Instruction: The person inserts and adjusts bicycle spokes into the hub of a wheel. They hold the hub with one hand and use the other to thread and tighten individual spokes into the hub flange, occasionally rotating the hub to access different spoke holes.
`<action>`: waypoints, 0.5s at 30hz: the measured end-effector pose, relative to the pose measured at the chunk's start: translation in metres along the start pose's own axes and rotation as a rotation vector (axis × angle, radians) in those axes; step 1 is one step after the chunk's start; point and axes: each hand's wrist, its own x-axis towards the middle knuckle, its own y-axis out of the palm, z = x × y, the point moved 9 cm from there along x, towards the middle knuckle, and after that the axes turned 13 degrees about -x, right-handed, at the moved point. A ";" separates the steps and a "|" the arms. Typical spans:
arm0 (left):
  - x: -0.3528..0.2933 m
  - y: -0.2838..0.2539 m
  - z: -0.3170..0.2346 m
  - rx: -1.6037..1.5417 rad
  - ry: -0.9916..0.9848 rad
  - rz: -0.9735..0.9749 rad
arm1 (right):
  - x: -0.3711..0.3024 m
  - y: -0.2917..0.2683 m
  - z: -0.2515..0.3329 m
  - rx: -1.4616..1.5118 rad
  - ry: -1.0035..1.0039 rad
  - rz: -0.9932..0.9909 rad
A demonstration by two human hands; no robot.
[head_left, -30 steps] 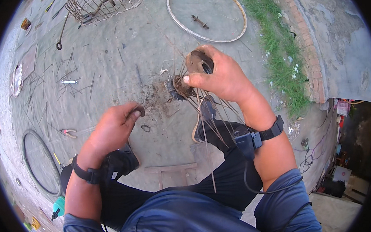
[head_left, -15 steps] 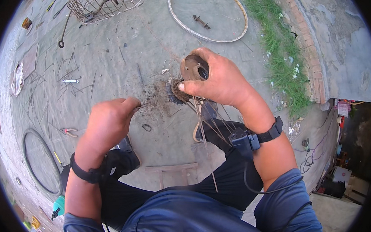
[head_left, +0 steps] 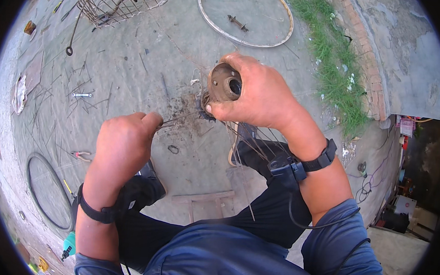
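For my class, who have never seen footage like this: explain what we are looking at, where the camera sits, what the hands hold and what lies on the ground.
The camera is worn on a person's head and looks down, so the round, bent picture shows their own arms coming in from below. There is no machine, only two bare hands. The right hand holds a rusty bicycle wheel hub, with thin spokes hanging from it. The left hand has its grip pinched on one spoke end near the hub. Both wrists wear black bands. The person sits on a concrete floor. On it lie a bare wheel rim, a wire basket, a tyre, a small spanner and many loose spokes. Grass edges the right side.
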 end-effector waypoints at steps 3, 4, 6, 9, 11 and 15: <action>-0.001 -0.003 -0.006 0.070 -0.020 0.026 | 0.000 0.003 0.005 -0.043 -0.020 -0.022; -0.002 -0.004 -0.006 0.053 -0.029 0.021 | 0.000 0.005 0.005 -0.053 -0.028 -0.027; -0.005 -0.006 -0.002 0.023 -0.049 0.010 | 0.002 0.010 -0.004 0.040 0.022 0.000; -0.007 -0.010 0.009 -0.163 -0.102 -0.038 | 0.005 0.010 -0.007 0.084 0.042 0.027; -0.007 -0.004 0.014 -0.217 -0.107 0.007 | 0.006 0.011 -0.007 0.085 0.045 0.044; -0.006 0.005 0.025 -0.312 -0.141 0.079 | 0.007 0.013 -0.007 0.136 0.055 0.054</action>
